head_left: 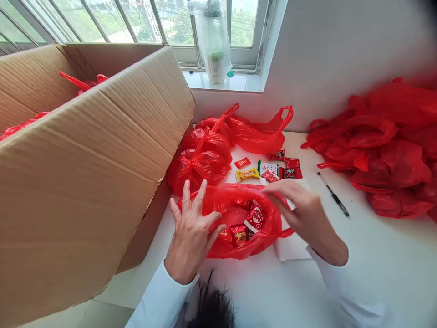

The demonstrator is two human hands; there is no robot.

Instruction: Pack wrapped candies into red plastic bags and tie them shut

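An open red plastic bag [252, 248] lies on the white table with several wrapped sweets [255, 216] inside. My left hand [193, 228] rests at the bag's left side, its fingers spread and holding nothing. At the right rim is my right hand [300, 212], fingers together and pointing left; whether they pinch the plastic is hard to make out. Just behind the bag are a yellow packet [247, 174], a small red packet [242, 162], a green and white packet [268, 168] and several more red packets [292, 166].
A big cardboard box [92, 182] with red bags inside stands at the left. Filled red bags [205, 159] sit beside it. Another bag [257, 132] lies behind. At the right are a red bag pile [389, 150] and a pen [332, 193]. A bagged bottle [216, 50] stands on the windowsill.
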